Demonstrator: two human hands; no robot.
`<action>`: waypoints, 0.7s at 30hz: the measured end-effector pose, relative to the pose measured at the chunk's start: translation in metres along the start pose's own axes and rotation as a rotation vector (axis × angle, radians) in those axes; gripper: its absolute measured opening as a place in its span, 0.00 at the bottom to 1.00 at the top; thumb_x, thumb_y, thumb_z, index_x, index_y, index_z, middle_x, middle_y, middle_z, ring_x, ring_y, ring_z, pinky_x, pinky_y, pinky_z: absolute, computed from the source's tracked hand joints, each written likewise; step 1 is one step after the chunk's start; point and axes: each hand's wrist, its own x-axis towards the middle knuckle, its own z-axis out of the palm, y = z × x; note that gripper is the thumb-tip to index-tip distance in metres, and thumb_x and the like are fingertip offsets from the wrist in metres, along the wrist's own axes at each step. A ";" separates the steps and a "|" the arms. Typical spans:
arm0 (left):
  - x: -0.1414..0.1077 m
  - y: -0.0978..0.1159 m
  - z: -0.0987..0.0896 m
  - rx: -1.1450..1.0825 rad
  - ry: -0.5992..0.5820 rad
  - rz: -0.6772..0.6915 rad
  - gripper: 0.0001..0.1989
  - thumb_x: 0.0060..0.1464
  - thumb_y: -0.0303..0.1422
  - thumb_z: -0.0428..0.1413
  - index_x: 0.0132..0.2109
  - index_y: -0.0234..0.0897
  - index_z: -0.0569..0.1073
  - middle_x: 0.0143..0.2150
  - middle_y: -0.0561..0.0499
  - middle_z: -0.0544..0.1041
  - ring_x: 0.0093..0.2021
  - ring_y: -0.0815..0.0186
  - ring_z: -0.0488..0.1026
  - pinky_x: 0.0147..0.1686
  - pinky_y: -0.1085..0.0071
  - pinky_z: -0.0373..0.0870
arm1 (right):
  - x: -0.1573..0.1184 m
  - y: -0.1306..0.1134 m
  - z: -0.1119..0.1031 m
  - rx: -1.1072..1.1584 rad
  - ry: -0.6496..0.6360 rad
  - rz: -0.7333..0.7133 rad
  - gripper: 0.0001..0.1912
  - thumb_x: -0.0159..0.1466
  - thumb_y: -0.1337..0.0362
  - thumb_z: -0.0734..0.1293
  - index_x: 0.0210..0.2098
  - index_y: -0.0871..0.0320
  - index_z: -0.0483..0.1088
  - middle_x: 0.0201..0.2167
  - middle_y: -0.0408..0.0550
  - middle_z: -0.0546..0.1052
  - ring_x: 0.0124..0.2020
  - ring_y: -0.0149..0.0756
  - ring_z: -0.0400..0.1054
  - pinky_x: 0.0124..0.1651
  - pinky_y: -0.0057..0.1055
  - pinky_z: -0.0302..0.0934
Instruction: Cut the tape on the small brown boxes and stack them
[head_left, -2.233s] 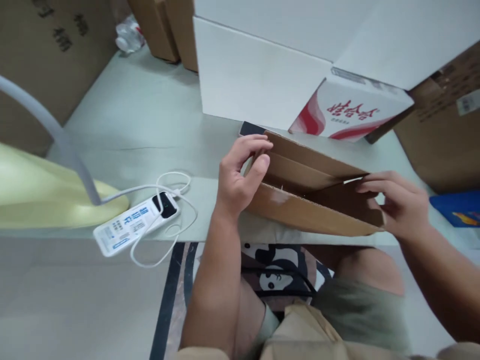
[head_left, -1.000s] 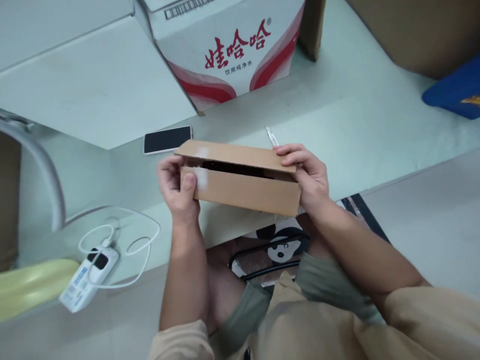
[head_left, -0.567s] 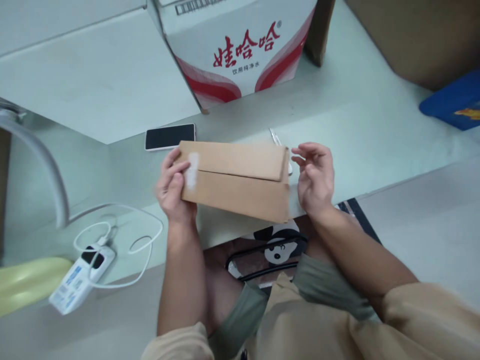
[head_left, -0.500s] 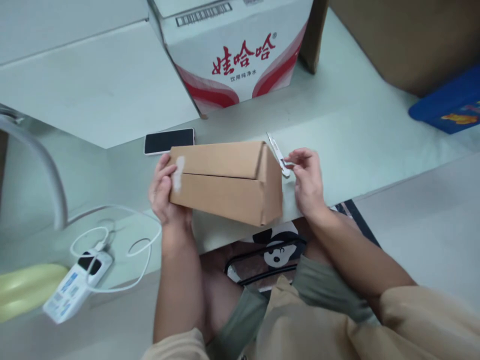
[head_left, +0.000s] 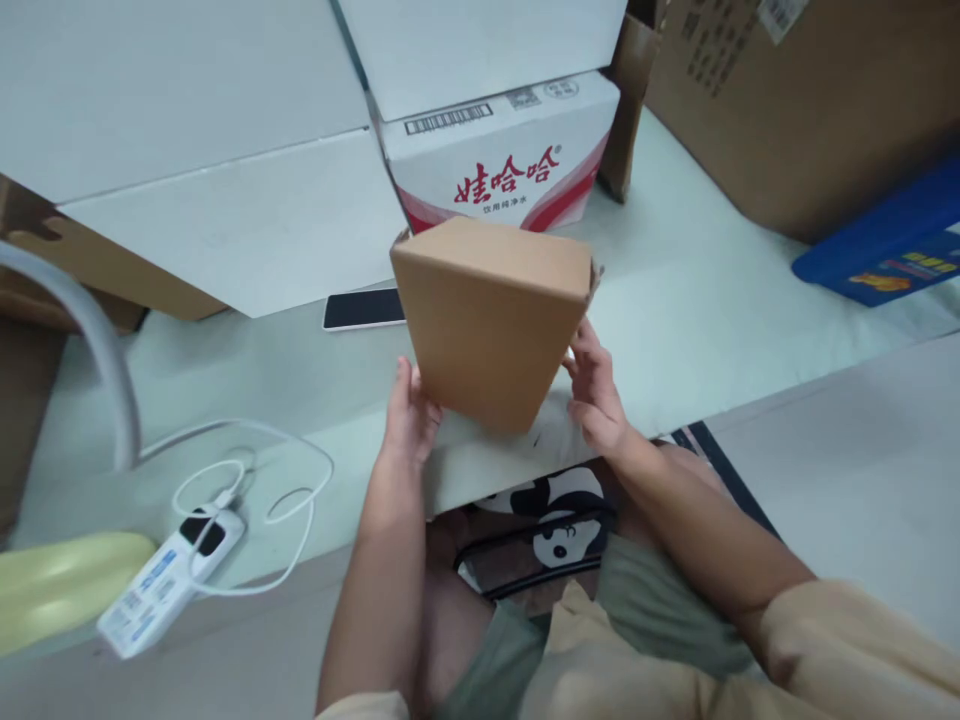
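A brown cardboard box (head_left: 487, 330) stands tilted up over the table's near edge, one broad plain side facing me. Around its lower left edge my left hand (head_left: 412, 415) is closed, thumb up, other fingers partly behind the cardboard. My right hand (head_left: 596, 390) is at the right edge of the box, fingers curled and their tips partly hidden. A small white bit shows by those fingertips; I cannot make out what it is. The utility knife seen earlier beside the box is not recognisable now. A dark phone (head_left: 364, 309) lies just left of the box.
A white and red water carton (head_left: 510, 170) stands behind, white panels (head_left: 240, 230) to its left. On the left lie a white power bank (head_left: 172, 580) with a looped cable and a yellow object (head_left: 75, 585). A blue box (head_left: 885, 250) and a large brown carton (head_left: 810, 110) are at right.
The cardboard box has turned from lying lengthwise to a tilted upright pose. My right hand has come from the utility knife to the box's right edge. The view has shifted.
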 end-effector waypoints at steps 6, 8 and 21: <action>-0.006 -0.007 -0.006 0.483 -0.095 -0.111 0.41 0.44 0.73 0.51 0.38 0.38 0.75 0.29 0.47 0.75 0.32 0.60 0.74 0.30 0.67 0.69 | 0.005 -0.005 -0.008 0.040 0.172 -0.095 0.24 0.66 0.47 0.66 0.60 0.37 0.64 0.77 0.35 0.50 0.78 0.46 0.44 0.75 0.56 0.51; -0.010 -0.006 -0.004 0.584 -0.122 -0.188 0.42 0.42 0.76 0.46 0.31 0.38 0.71 0.22 0.51 0.68 0.24 0.66 0.66 0.25 0.69 0.64 | 0.008 -0.010 -0.009 0.083 0.175 -0.060 0.21 0.66 0.45 0.65 0.57 0.38 0.68 0.75 0.34 0.54 0.77 0.46 0.46 0.75 0.57 0.50; -0.003 0.011 -0.006 0.932 -0.006 0.918 0.32 0.63 0.58 0.45 0.59 0.41 0.74 0.63 0.41 0.75 0.67 0.51 0.69 0.64 0.49 0.68 | 0.021 -0.023 -0.016 0.034 -0.125 0.063 0.24 0.65 0.41 0.63 0.55 0.42 0.74 0.73 0.40 0.61 0.74 0.50 0.54 0.74 0.58 0.52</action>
